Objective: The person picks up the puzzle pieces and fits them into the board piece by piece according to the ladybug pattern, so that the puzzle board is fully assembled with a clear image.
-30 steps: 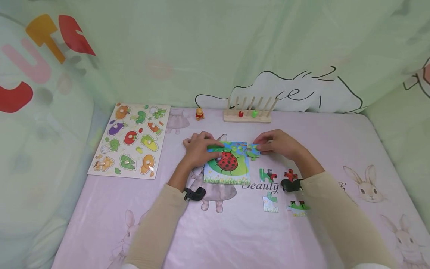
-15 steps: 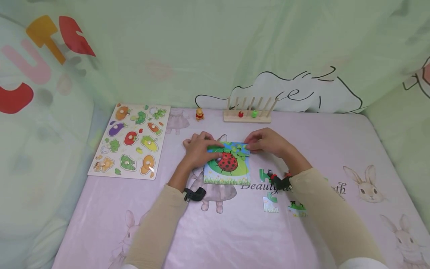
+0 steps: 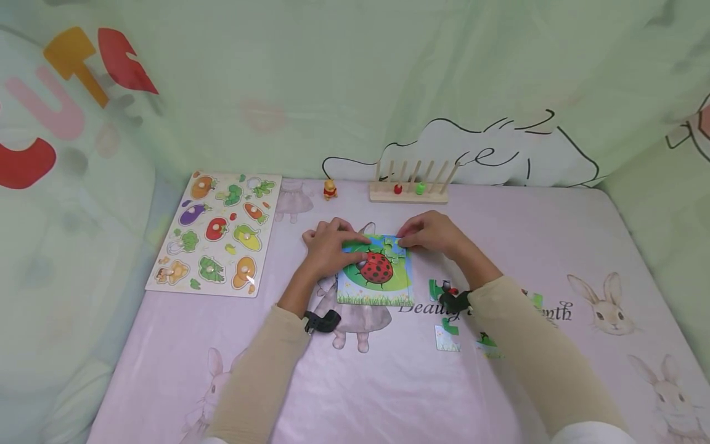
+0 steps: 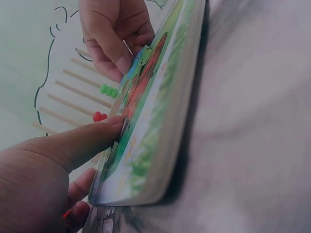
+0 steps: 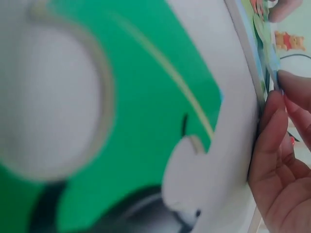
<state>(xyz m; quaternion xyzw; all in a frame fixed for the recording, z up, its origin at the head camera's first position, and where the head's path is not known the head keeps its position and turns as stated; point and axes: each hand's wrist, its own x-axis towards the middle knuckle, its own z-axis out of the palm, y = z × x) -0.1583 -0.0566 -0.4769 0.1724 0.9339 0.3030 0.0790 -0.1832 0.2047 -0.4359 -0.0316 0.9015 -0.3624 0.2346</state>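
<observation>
A ladybug puzzle board (image 3: 349,295) lies on the pink cloth in the head view. My left hand (image 3: 325,251) grips its left edge, the thumb on the picture and other fingers at the side, as the left wrist view shows. My right hand (image 3: 431,233) pinches a green-and-blue jigsaw piece (image 3: 394,249) over the board's upper right corner. Whether that piece lies flat in the board cannot be told. A green loose piece (image 3: 435,291), partly behind the right wrist camera, and a pale grass piece (image 3: 445,339) lie right of the board.
Another grass piece (image 3: 488,345) and a green piece (image 3: 536,300) show beside the right sleeve. A vegetable knob puzzle (image 3: 205,285) lies at left. Along the back stand a small bear figure (image 3: 330,190) and a wooden peg rack (image 3: 407,197) with red and green beads.
My right hand has moved left with the jigsaw piece, from beside the board to over its upper right corner. The left hand has stayed in place on the board.
</observation>
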